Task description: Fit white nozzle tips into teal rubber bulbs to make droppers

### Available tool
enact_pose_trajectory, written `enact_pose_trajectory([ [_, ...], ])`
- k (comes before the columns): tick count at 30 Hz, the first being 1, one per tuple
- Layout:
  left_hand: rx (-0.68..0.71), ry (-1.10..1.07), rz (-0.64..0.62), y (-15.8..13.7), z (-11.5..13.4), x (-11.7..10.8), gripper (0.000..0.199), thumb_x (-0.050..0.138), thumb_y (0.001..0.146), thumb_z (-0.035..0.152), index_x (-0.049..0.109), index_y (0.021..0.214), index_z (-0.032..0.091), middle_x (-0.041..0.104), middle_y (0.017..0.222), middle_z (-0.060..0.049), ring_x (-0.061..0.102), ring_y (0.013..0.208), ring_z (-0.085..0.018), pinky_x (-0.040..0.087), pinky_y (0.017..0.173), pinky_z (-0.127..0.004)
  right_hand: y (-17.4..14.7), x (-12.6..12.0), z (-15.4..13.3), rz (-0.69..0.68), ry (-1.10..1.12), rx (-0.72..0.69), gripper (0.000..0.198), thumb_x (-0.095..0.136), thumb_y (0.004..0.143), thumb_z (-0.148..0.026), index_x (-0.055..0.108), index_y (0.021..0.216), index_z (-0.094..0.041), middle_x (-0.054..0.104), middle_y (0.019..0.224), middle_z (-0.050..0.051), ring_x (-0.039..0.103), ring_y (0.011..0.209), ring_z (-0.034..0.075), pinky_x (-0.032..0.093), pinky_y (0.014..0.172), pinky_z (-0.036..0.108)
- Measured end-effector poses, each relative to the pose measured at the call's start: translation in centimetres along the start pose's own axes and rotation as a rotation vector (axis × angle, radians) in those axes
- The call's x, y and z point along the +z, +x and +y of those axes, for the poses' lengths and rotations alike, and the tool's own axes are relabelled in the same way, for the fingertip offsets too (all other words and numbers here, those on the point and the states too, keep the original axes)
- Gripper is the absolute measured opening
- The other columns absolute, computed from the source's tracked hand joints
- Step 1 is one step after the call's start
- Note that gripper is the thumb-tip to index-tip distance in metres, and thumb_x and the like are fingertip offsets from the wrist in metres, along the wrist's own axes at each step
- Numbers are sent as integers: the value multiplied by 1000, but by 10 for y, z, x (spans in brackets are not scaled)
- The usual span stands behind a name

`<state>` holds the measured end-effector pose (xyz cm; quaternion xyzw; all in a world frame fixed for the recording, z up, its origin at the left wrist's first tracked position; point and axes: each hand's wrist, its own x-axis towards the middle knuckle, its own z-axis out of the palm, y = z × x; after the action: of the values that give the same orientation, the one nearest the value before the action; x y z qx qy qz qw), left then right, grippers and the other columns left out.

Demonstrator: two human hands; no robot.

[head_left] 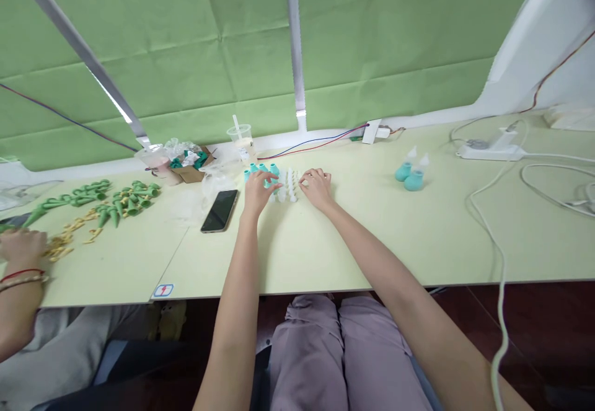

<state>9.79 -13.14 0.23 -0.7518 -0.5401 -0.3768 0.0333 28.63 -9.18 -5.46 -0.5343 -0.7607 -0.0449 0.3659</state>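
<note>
Small turquoise hollow pieces [274, 168] stand in a group on the table, partly hidden behind my left hand [258, 193]. That hand is over them, its thumb and fingertips slightly apart, with turquoise showing between. Just right of it, small white pieces [291, 181] are set out in rows. My right hand [317, 188] rests at the right side of these rows, beside small cream-coloured pieces [296, 178]. Its thumb and forefinger are pinched together; whatever lies between them is too small to make out.
A phone [220, 211] lies left of my left arm. Behind are a drink cup [244, 145] and a small box [190, 172]. Two turquoise bottles [413, 179], a power strip [491, 150] and a cable [499, 256] are to the right. Another person's hand [23, 245] is near green cones [132, 203].
</note>
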Motion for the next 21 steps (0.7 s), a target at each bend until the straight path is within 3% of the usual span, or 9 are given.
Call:
enact_pose_trajectory([
  [5, 214, 67, -180, -2, 19, 21, 16, 72, 69, 23, 69, 84, 23, 58, 91, -5, 50, 91, -24, 39, 81, -37, 1, 0, 1, 23, 19, 29, 11, 54, 84, -25, 65, 83, -23, 60, 104, 5, 43, 103, 22, 23, 84, 38],
  [11, 252, 120, -291, -7, 20, 36, 10, 62, 74, 10, 68, 76, 18, 57, 86, -9, 52, 90, -25, 41, 77, -37, 1, 0, 1, 12, 21, 46, 11, 54, 84, -26, 65, 84, -23, 60, 104, 6, 44, 102, 22, 24, 84, 38],
  [17, 239, 37, -283, -5, 22, 39, 10, 58, 76, 10, 63, 72, 18, 60, 78, -8, 53, 87, -23, 43, 75, -35, 2, -1, 0, 13, 12, 51, 14, 53, 85, -27, 66, 87, -23, 60, 105, 8, 44, 103, 24, 24, 86, 39],
  [21, 65, -143, -151, -2, 25, 38, 4, 62, 75, 19, 62, 72, 20, 62, 73, -3, 54, 76, -19, 43, 72, -32, 4, -5, 6, 46, 97, 156, 15, 52, 85, -29, 66, 88, -24, 61, 104, 7, 46, 104, 24, 30, 84, 37],
])
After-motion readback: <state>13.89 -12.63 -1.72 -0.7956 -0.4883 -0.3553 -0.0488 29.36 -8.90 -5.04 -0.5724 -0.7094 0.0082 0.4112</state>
